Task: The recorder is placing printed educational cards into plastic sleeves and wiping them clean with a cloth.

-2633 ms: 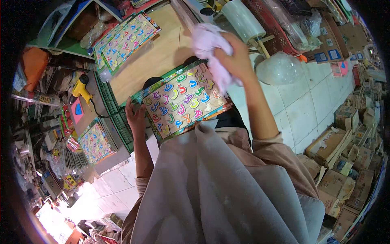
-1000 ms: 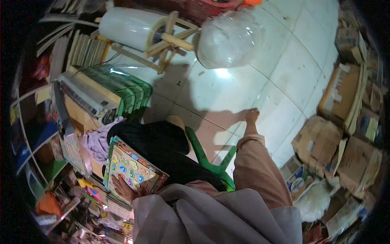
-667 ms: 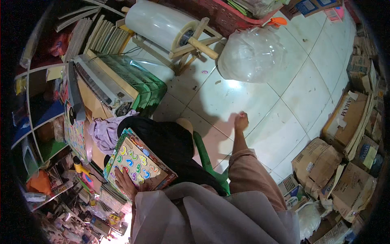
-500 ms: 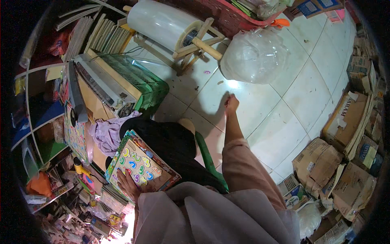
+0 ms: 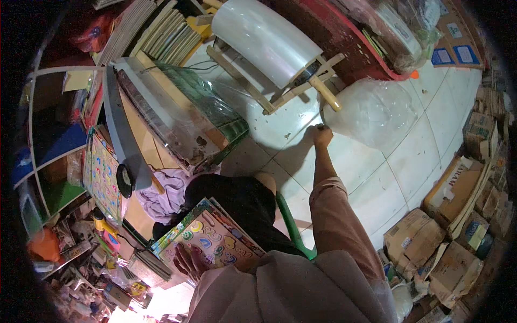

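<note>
On my lap lies a small stack of puzzle boards [image 5: 221, 234], tilted, the top one showing colourful curved shapes and a picture border. My left hand [image 5: 188, 262] rests flat on its near left corner with the fingers spread. Stretched out over the tiled floor, my right hand [image 5: 321, 135] is closed in a fist. What is in it, if anything, I cannot make out. It is beside a puffed clear plastic bag [image 5: 377, 110]. Just beyond stands a big roll of clear plastic film [image 5: 264, 40] on a wooden stand [image 5: 239, 75].
To my left are a low table with a long grey metal arm [image 5: 125, 124], a lilac cloth [image 5: 164, 196] and another puzzle board [image 5: 105, 172]. A red crate [image 5: 344, 37] stands at the back. Cardboard boxes [image 5: 412, 237] line the right side. A yellow-handled tool [image 5: 102, 222] lies at left.
The whole view has shifted, so the roll and table appear lower and further right. My right hand is closer to the roll's wooden rod. My left hand stays on the puzzle boards.
</note>
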`<state>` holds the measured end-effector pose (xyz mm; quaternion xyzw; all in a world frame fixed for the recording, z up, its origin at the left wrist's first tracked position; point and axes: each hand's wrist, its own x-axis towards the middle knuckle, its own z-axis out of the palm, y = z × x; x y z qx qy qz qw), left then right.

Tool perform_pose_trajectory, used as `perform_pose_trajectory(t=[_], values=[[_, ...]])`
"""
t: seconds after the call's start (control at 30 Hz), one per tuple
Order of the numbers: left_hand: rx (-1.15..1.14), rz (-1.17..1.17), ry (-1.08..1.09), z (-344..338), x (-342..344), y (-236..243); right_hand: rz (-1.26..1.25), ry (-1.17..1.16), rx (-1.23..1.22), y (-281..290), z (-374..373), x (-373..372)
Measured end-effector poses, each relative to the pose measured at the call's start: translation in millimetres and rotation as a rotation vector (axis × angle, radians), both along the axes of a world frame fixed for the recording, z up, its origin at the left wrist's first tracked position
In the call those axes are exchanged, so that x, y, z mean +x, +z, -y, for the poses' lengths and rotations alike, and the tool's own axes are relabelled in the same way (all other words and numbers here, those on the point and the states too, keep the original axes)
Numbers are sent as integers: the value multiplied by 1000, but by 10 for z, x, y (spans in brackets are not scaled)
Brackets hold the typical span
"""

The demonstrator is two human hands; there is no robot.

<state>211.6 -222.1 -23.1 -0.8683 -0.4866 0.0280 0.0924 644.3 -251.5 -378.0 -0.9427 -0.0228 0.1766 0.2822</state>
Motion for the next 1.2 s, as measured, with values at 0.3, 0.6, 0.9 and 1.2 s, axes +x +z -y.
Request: perform_pose_trajectory(t=[0.3,0.6,0.9,1.2], values=[[-39,90,-37,-39,-27,39,106,543,-144,37,-470,-21],[-235,113,109,2,-38,149,-484,49,274,755,-264,-450],[-421,236,158,167,-206,327,-977,255,820,3542,272,-1451],[-258,424,74,297,-388,349,-896,230,414,4116,882,-2604]])
